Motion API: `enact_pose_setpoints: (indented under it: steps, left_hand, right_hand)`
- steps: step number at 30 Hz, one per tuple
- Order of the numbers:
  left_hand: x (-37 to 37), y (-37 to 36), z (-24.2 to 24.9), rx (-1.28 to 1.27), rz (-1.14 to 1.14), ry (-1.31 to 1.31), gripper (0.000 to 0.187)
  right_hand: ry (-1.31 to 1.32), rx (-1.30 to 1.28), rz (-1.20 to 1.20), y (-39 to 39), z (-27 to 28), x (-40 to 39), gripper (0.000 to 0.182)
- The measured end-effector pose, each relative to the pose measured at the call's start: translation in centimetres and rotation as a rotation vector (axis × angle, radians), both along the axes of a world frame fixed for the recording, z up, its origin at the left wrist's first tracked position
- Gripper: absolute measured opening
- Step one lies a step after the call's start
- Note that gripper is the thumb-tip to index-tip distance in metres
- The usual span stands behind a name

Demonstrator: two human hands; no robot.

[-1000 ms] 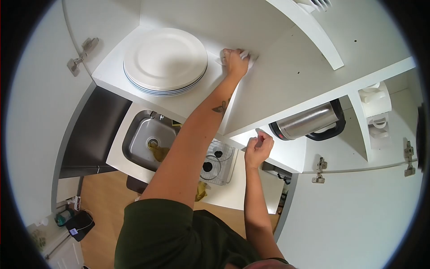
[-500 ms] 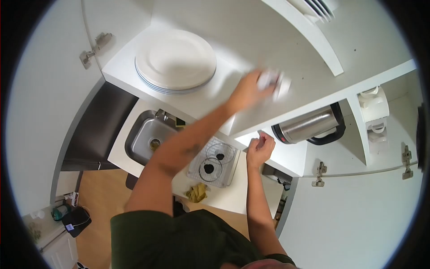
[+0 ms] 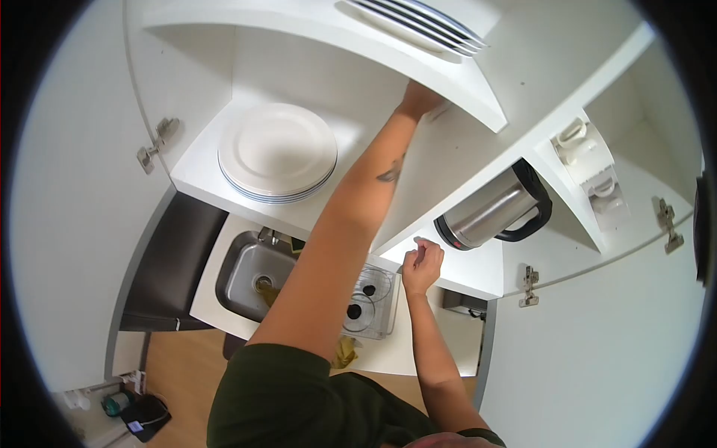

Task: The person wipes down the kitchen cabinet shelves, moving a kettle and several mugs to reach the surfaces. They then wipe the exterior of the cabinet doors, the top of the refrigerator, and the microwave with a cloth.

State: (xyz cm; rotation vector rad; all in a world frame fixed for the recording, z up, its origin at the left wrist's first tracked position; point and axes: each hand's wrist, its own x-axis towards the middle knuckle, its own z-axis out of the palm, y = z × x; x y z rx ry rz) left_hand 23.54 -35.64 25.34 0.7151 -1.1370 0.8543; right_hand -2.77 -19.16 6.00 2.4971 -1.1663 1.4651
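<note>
White, smooth-walled cupboard (image 3: 299,67) encloses left hand (image 3: 420,98) at one o'clock, opening and grip hidden; right hand (image 3: 423,269), four o'clock, half-curled, hold unclear.

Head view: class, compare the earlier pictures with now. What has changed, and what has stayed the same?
The left hand has moved up from beside the plate stack, along the side panel, to the upper shelf, which partly hides it. Its white cloth can't be made out clearly now. The view has shifted, showing more of the upper plates. The right hand stays near the kettle; kettle and plate stack stay put.
</note>
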Motion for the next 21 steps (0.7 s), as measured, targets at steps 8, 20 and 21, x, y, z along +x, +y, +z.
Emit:
enact_pose_setpoints:
  steps: [8, 20, 21]
  left_hand:
    - [-9.5, 20.0, -12.3, 0.831, -0.499, 0.712, 0.038]
    - [-4.1, 37.8, -13.3, 1.063, -0.738, 0.696, 0.029]
    - [-2.1, 38.8, -11.9, 1.035, -0.588, 0.743, 0.028]
  right_hand:
    - [-0.028, 0.028, -0.015, 0.0, 0.1, -0.1, 0.022]
    - [-0.058, 0.075, 0.093, 0.2, 0.3, -1.0, 0.017]
    - [-0.069, 0.101, 0.085, 0.1, 0.3, -1.1, 0.016]
